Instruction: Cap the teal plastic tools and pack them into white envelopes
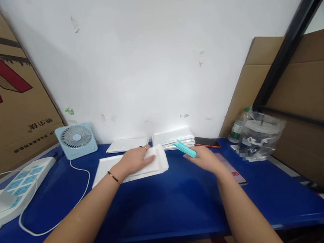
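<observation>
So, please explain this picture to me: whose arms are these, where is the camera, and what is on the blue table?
There is no machine here. The camera sits on a person's head and looks forward and down, so both bare arms belong to that person. The left hand presses on a white padded envelope, which lies on a flat white sheet. The right hand holds thin teal strips. On the blue table you also see a small light-blue fan, a white power strip, more white envelopes stacked by the wall, a phone with an orange edge, a second phone beside the right wrist, and a clear plastic bag in front of a water bottle.
</observation>
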The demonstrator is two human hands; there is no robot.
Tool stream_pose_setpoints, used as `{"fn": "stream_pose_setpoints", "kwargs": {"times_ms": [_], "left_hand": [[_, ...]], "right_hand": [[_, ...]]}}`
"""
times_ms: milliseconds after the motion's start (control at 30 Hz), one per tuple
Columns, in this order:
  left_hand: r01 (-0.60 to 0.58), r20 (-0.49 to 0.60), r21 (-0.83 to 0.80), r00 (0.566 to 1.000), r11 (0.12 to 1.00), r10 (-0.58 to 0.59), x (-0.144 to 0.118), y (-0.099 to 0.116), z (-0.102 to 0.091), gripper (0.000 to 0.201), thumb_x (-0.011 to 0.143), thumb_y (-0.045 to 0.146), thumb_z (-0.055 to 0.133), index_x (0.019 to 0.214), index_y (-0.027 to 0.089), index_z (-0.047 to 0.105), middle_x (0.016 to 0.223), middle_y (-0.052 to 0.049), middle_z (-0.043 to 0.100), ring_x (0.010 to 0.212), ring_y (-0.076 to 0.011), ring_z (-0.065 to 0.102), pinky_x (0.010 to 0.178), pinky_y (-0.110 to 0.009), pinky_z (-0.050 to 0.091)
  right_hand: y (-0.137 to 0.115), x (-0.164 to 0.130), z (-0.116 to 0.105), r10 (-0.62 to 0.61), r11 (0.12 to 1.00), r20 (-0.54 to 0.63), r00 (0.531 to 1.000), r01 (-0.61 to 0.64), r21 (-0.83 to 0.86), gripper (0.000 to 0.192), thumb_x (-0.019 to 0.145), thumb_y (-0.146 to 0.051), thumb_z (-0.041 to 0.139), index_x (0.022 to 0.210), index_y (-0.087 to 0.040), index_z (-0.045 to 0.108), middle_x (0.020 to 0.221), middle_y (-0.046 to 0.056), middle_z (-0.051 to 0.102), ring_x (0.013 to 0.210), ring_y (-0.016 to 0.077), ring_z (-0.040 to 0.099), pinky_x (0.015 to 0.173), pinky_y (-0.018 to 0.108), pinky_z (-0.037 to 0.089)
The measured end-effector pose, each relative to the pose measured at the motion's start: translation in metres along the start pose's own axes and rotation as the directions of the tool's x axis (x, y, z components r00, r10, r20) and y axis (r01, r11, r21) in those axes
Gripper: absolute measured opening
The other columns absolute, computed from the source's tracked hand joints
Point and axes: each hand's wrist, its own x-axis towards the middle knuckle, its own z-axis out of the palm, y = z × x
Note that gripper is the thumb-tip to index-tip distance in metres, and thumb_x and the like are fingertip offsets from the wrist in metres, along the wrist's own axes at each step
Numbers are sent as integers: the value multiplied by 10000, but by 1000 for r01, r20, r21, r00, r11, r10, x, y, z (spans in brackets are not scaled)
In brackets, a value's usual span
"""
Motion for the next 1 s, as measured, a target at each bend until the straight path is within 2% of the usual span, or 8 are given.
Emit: {"fn": "stream_pose_setpoints", "kwargs": {"times_ms": [67,133,167,267,433,733,833,1000], "left_hand": [[-112,108,-102,987,988,123,6,17,8,730,634,635,600,1191,206,403,988,-64,641,856,-247,619,696,-290,423],[-186,151,-65,969,980,194,7,30,20,950,434,586,736,1224,205,372,1024,-73,617,868,-268,608,719,-306,422],[-203,144,-19,968,979,204,7,34,26,956,410,526,757,1223,202,373,1024,-79,609,877,-275,602,735,-317,414],[-215,75,56,975,975,210,5,42,37,781,485,369,706,1185,204,402,994,-81,598,907,-273,585,770,-340,383],[-226,12,-54,974,973,227,2,44,35,621,565,283,607,1159,244,431,1034,-34,596,951,-233,570,823,-340,350],[-215,-12,-156,976,964,216,2,59,37,612,603,280,590,1191,248,427,1081,-35,603,971,-233,572,816,-320,368],[-229,-67,-152,973,962,221,4,68,40,578,613,272,593,1169,239,439,1067,-42,607,953,-236,575,784,-325,382],[-142,-85,-23,987,990,139,6,79,48,467,670,307,618,1105,192,491,1030,-89,613,953,-266,574,800,-366,394]], "right_hand": [[4,-11,-11,29,999,17,999,-28,-35,264,863,-420,462,868,-222,637,794,14,665,690,164,594,526,227,281],[3,-21,-16,45,992,58,997,-38,-118,254,857,-414,478,808,-220,635,769,13,665,670,162,594,516,235,260],[2,-25,-17,43,986,79,996,-30,-165,248,854,-407,484,788,-220,632,756,13,666,664,164,596,515,240,255],[-3,-33,-15,-2,961,131,991,38,-274,202,846,-357,494,775,-222,627,748,21,672,674,180,610,528,252,266],[-3,-33,-2,-7,914,191,982,84,-397,106,801,-241,516,787,-203,615,780,56,680,695,219,637,570,267,349],[-29,-20,7,-58,849,221,974,165,-502,108,772,-166,537,842,-165,618,821,124,685,763,284,659,647,334,436],[-45,-14,10,-69,852,178,982,151,-501,288,782,-119,510,1064,-152,559,803,132,684,748,266,663,646,320,443],[-62,-4,22,-82,856,197,977,170,-488,789,735,-132,590,1418,-153,196,778,123,675,751,264,659,635,303,447]]}}
